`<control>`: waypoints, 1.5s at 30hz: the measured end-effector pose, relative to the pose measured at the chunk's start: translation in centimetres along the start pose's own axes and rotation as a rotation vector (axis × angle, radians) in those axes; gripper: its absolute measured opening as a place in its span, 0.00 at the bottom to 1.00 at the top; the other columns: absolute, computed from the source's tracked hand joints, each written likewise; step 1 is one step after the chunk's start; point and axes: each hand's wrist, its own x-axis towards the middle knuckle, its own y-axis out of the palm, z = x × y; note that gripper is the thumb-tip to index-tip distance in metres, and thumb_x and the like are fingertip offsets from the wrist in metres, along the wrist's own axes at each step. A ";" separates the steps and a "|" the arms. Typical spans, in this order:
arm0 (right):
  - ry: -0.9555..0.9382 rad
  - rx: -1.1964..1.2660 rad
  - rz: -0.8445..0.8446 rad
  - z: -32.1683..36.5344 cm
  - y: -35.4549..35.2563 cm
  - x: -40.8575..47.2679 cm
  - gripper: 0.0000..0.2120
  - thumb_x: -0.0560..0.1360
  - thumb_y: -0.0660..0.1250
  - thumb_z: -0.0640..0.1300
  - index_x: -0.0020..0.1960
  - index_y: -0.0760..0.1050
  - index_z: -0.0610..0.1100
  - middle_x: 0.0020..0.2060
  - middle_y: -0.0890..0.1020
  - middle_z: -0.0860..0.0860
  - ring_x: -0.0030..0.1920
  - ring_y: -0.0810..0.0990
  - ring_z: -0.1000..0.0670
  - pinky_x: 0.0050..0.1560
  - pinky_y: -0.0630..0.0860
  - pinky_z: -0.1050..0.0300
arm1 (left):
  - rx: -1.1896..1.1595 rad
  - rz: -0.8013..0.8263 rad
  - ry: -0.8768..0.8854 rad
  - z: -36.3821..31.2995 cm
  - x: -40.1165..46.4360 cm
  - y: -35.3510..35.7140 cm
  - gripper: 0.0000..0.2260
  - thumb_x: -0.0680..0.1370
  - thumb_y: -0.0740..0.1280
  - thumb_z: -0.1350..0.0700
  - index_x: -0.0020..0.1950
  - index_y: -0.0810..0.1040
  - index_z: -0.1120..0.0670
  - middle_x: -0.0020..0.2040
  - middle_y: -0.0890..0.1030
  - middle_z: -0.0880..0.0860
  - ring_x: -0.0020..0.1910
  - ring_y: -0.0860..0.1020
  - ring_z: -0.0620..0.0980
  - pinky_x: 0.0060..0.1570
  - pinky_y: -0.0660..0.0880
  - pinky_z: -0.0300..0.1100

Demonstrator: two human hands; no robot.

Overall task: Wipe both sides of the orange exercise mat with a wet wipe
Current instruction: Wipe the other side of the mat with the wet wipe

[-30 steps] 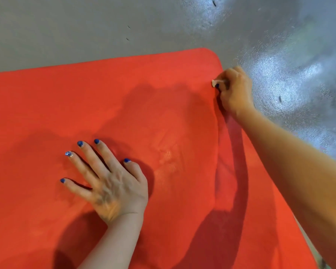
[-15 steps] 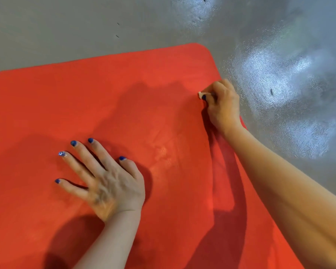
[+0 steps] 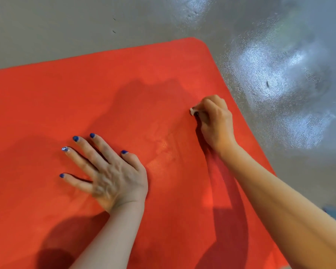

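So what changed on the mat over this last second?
The right hand, gripping the wet wipe, drew back from near the far corner of the orange mat along its right edge, toward the person and slightly inward. Nothing was picked up or released. The left hand stayed flat with fingers spread on the mat, which lies as before on the grey floor.

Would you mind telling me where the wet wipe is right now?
In the head view the wipe is bunched in the right hand, pressed on the mat near its right edge, below the far right corner.
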 end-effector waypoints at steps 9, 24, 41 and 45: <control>0.032 -0.035 -0.169 -1.3 -0.8 -8.1 0.09 0.71 0.67 0.27 0.42 0.79 0.40 0.44 0.79 0.45 0.46 0.75 0.43 0.52 0.64 0.68 | -0.042 0.008 0.028 0.0 0.3 0.0 0.31 0.79 0.56 0.51 0.81 0.56 0.60 0.82 0.50 0.63 0.81 0.46 0.66 0.72 0.44 0.75; 0.026 -0.042 -0.215 -1.6 -0.5 -8.3 0.09 0.71 0.68 0.27 0.44 0.79 0.40 0.45 0.76 0.46 0.45 0.73 0.42 0.48 0.67 0.57 | -0.065 0.026 0.527 0.5 -5.3 0.2 0.29 0.76 0.55 0.52 0.76 0.72 0.55 0.80 0.64 0.53 0.80 0.60 0.54 0.74 0.52 0.69; 0.038 -0.035 -0.216 -0.1 -1.2 -10.0 0.06 0.71 0.67 0.35 0.40 0.81 0.43 0.41 0.75 0.53 0.39 0.72 0.46 0.42 0.69 0.51 | 0.009 -0.059 0.523 0.2 -5.0 1.3 0.29 0.73 0.56 0.51 0.75 0.73 0.54 0.79 0.66 0.52 0.77 0.66 0.56 0.71 0.58 0.71; 0.121 -0.037 -0.203 -0.5 0.0 -4.7 0.09 0.69 0.68 0.29 0.39 0.79 0.42 0.39 0.76 0.49 0.40 0.73 0.42 0.43 0.63 0.58 | 0.031 -0.028 0.536 0.3 -5.1 1.4 0.30 0.75 0.56 0.50 0.78 0.69 0.53 0.80 0.63 0.52 0.79 0.61 0.56 0.73 0.56 0.70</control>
